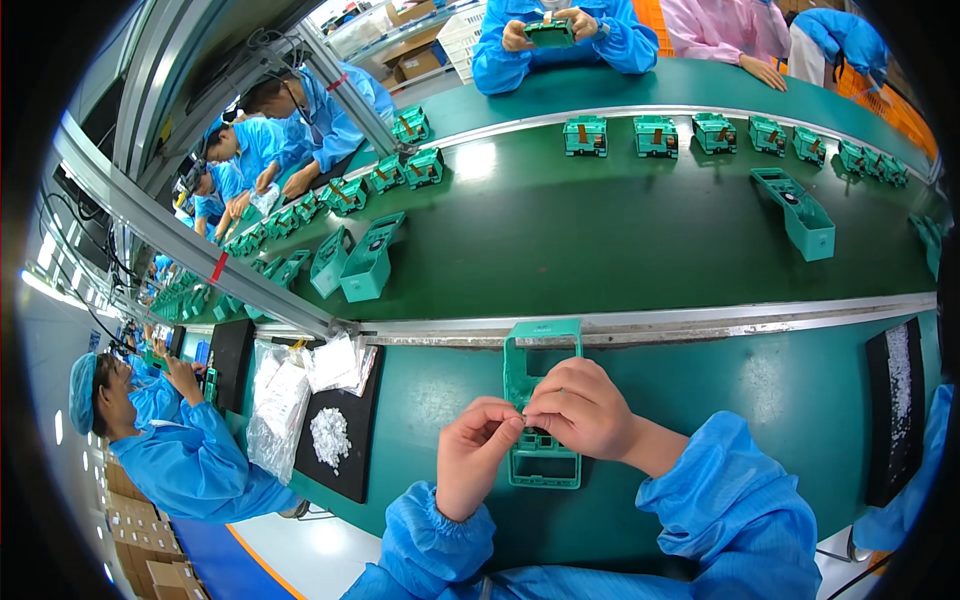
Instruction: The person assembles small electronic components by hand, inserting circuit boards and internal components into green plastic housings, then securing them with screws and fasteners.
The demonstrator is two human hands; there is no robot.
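Green frame (541, 400) lies on the table (720, 390), long axis running away from both grips. Right hand (580, 410) and left hand (477, 450) pinch something tiny (unidentifiable) directly above its lower window.

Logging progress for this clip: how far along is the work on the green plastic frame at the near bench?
Done: the flat green plastic frame lies on the green bench. In hand: the left hand and right hand meet over its middle, fingertips pinched together; what they pinch is too small to tell. Left: a pile of small white parts waits on the black tray.
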